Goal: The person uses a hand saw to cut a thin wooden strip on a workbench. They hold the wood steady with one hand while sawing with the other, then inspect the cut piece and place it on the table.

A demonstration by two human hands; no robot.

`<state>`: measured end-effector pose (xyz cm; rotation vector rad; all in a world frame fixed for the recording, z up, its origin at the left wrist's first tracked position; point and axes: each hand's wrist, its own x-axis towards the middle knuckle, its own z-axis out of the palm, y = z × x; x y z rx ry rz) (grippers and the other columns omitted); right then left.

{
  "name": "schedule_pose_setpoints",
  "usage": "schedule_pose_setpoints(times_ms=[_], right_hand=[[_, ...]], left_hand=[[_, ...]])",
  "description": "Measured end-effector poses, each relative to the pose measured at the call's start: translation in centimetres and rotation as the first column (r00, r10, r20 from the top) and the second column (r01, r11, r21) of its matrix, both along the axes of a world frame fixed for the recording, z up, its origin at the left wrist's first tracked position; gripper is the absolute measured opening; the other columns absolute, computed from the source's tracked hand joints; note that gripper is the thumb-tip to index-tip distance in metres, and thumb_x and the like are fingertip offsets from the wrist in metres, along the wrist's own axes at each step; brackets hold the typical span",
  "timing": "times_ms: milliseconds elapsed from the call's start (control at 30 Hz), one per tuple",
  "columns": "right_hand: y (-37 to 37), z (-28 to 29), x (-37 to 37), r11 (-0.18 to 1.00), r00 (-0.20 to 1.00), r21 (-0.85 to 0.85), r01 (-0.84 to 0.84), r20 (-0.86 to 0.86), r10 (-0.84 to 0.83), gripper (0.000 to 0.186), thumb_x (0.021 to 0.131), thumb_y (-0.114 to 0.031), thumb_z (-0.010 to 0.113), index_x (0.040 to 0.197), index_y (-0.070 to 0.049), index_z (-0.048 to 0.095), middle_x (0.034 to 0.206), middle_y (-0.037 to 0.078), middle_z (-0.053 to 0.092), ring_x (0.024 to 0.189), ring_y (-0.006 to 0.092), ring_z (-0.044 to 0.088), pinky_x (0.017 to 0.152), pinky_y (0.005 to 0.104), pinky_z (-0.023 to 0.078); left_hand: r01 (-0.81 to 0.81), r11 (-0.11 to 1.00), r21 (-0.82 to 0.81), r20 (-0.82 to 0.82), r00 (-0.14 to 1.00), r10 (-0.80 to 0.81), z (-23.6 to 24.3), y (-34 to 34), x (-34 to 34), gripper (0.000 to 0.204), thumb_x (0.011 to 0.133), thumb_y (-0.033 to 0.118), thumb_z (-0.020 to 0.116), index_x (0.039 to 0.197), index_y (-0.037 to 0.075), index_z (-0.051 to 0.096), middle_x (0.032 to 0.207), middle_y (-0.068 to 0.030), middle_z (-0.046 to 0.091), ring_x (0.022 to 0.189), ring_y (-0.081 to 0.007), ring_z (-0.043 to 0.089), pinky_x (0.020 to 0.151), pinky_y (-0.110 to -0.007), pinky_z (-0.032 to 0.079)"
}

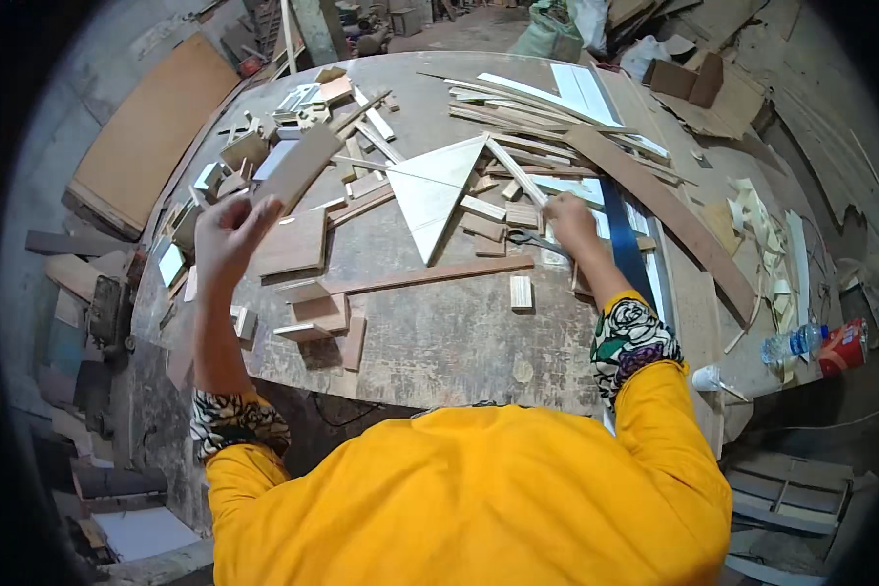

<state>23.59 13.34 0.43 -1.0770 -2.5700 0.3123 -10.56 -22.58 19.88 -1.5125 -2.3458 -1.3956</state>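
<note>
My left hand [227, 239] is closed around the near end of a flat brown wooden board [305, 161], which slants up and away over the left part of the worktable. In my right hand [568, 221] is the near end of a narrow pale wooden strip [516, 168], its far end close to the tip of a pale triangular panel [434, 188]. Beside the right hand lies a dark-handled tool [529, 237], perhaps pliers or scissors. A small wooden block [522, 292] and an assembled piece of small boards [320, 311] rest nearer to me.
The worn worktable [439, 342] carries a heap of offcuts at left and long strips [518, 112] at the back. A long brown plank [669, 215] lies slanting at right, near curled shavings [757, 230], a plastic bottle [793, 345] and a white cup [707, 378].
</note>
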Motion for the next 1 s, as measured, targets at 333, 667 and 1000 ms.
schedule_pose_setpoints(times_ms=[333, 667, 1000], right_hand=[[-3.6, -4.8, -3.3, 0.988, 0.96, 0.084, 0.13, 0.24, -0.147, 0.026, 0.076, -0.029, 0.062, 0.087, -0.006, 0.07, 0.084, 0.018, 0.064, 0.083, 0.0359, 0.063, 0.073, 0.0464, 0.051], [-5.0, -3.6, -1.0, 0.993, 0.983, -0.084, 0.087, 0.172, -0.071, 0.028, 0.073, -0.019, 0.069, 0.098, -0.009, 0.062, 0.094, 0.015, 0.061, 0.089, 0.035, 0.06, 0.077, 0.0432, 0.048], [-10.2, 0.9, 0.3, 0.997, 0.892, -0.045, -0.063, -0.45, 0.036, 0.015, 0.08, -0.01, 0.062, 0.092, -0.003, 0.055, 0.077, 0.016, 0.061, 0.074, 0.0308, 0.062, 0.065, 0.039, 0.046]], left_hand=[[-0.077, 0.996, -0.04, 0.14, 0.987, 0.082, -4.1, -2.3, 2.9, 0.036, 0.083, 0.033, 0.068, 0.082, -0.003, 0.066, 0.061, 0.0006, 0.054, 0.057, -0.0066, 0.045, 0.05, -0.027, 0.037], [0.073, 0.994, -0.078, 0.36, 0.932, -0.04, -6.7, -2.2, 2.0, 0.033, 0.089, 0.026, 0.061, 0.098, -0.005, 0.064, 0.079, -0.0016, 0.061, 0.071, -0.0079, 0.053, 0.064, -0.024, 0.043], [0.256, 0.966, 0.03, 0.642, 0.736, -0.215, -8.7, -1.1, 2.7, 0.028, 0.088, 0.029, 0.062, 0.077, 0.003, 0.061, 0.072, 0.0047, 0.055, 0.067, -0.004, 0.045, 0.061, -0.022, 0.036]])
